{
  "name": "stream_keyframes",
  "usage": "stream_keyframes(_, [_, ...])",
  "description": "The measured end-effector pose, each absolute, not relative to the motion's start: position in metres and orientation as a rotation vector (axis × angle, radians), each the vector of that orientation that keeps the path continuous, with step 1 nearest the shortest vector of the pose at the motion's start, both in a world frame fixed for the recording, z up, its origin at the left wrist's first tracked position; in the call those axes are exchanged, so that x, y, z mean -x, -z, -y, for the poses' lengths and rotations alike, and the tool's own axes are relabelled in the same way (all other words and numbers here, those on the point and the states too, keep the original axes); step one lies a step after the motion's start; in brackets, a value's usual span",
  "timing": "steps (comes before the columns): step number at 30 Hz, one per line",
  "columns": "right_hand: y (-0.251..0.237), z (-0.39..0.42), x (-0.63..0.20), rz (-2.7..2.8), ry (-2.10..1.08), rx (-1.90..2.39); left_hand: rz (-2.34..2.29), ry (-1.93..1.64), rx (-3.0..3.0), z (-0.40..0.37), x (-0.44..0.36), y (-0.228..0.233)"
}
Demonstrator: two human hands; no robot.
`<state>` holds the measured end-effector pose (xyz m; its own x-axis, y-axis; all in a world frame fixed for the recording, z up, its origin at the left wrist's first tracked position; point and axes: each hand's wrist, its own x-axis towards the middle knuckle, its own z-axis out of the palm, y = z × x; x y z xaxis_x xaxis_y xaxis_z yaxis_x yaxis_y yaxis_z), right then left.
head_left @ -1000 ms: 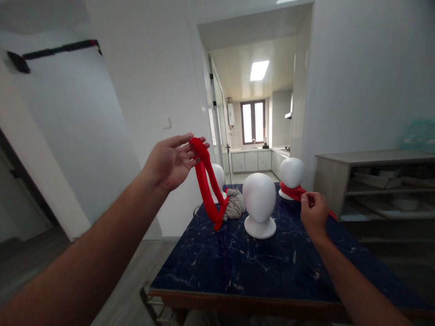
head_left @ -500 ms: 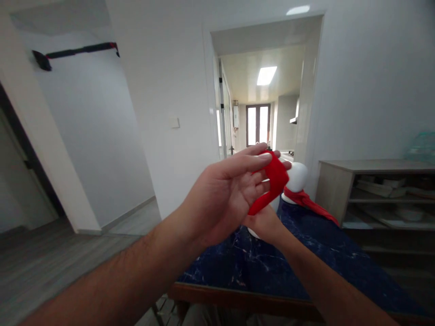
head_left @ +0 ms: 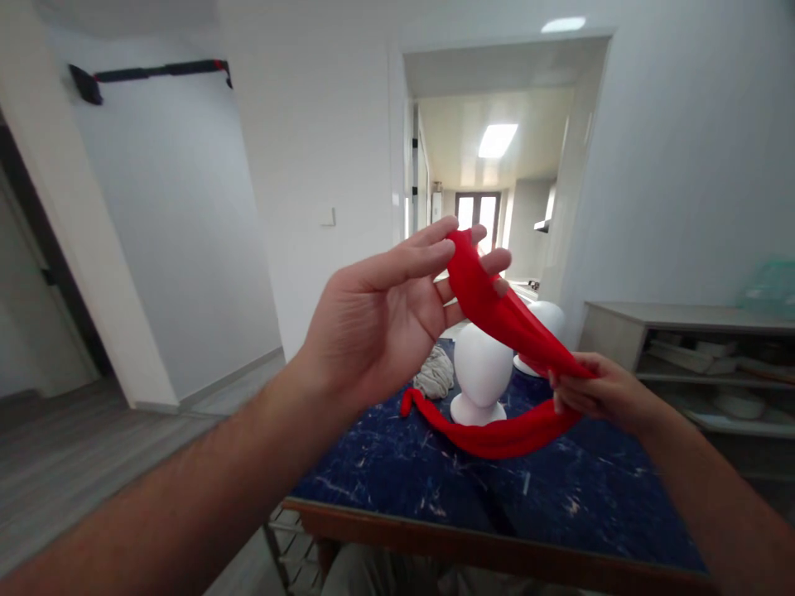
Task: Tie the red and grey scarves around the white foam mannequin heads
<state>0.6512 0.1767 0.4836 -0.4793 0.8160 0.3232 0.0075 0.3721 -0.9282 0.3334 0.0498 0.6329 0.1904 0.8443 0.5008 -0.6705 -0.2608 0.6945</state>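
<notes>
Occupying the lower middle of the frame, a blue table (head_left: 397, 476) bears the work; a cabinet (head_left: 683, 312) stands at the right edge. The red cloth (head_left: 509, 320) is at centre, held up and drawn out between both hands, with a long tail curving under to lower centre-left. Whether that tail touches the table cannot be told. Status: the cloth is gripped and partly extended; the near head (head_left: 483, 364), white and upright at centre, carries no cloth. The far head (head_left: 546, 314) shows only in part behind the red cloth, its neck hidden. How much work remains cannot be established.

The left hand (head_left: 397, 323), extended from lower left, is raised above the table, palm partly in view. Its thumb and fingers pinch the upper end of the cloth, with some fingertips showing past it. The right hand (head_left: 602, 389), at centre-right and lower, has fingers closed on the cloth where the tail begins. A crumpled grey cloth (head_left: 435, 372) lies just left of the near head.
</notes>
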Motion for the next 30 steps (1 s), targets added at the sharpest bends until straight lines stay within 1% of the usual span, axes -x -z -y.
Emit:
stream_keyframes(6, [-0.509, -0.192, -0.726, 1.708, -1.127, 0.921, -0.214, -1.385, -1.047, -0.114, -0.319, -0.625])
stream_keyframes(9, [-0.515, -0.212, -0.752, 1.652, -1.155, 0.971, -0.235, -1.355, -0.982, -0.156, -0.312, -0.618])
stream_keyframes(12, [-0.514, -0.235, -0.762, 1.586, -1.219, 0.926, -0.257, -1.322, -0.937, -0.202, -0.308, -0.605])
stream_keyframes(19, [-0.5, -0.304, -0.722, 1.341, -1.356, 0.743, -0.385, -1.32, -0.854, -0.303, -0.311, -0.576])
stream_keyframes(24, [-0.485, -0.362, -0.675, 1.033, -1.374, 0.858, -0.514, -1.46, -0.716, -0.363, -0.32, -0.554])
stream_keyframes(27, [-0.461, -0.387, -0.65, 0.977, -1.401, 0.998, -0.614, -1.507, -0.651, -0.384, -0.324, -0.525])
stream_keyframes(30, [-0.426, -0.392, -0.633, 0.964, -1.484, 1.128, -0.703, -1.5, -0.584, -0.386, -0.32, -0.482])
